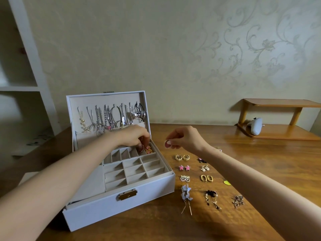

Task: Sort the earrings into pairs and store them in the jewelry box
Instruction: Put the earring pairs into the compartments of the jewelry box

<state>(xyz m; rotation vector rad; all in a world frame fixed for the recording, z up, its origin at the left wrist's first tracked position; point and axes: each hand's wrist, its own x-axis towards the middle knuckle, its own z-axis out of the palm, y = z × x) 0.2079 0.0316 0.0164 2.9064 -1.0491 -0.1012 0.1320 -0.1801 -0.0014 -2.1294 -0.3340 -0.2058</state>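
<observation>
An open white jewelry box (147, 193) stands on the wooden table, its lid up and hung with necklaces. My left hand (133, 136) reaches into the box's far right compartment and pinches a pink and gold earring (147, 150). To the right of the box, my right hand (184, 139) hovers above the table and pinches a small earring (167, 142). Below it, earrings lie in pairs: gold hoops (182, 157), pink stars (184, 167), crystal ones (185, 178), gold ovals (206, 178), pearl ones (204, 168), blue flowers (186, 195), black danglers (212, 197) and silver snakes (238, 201).
A wooden riser shelf (281, 131) stands at the table's back right with a white device (255, 126) on its base. A yellow-green object (226, 182) lies partly behind my right forearm. White shelving (26, 86) stands at the left. The patterned wall runs behind the table.
</observation>
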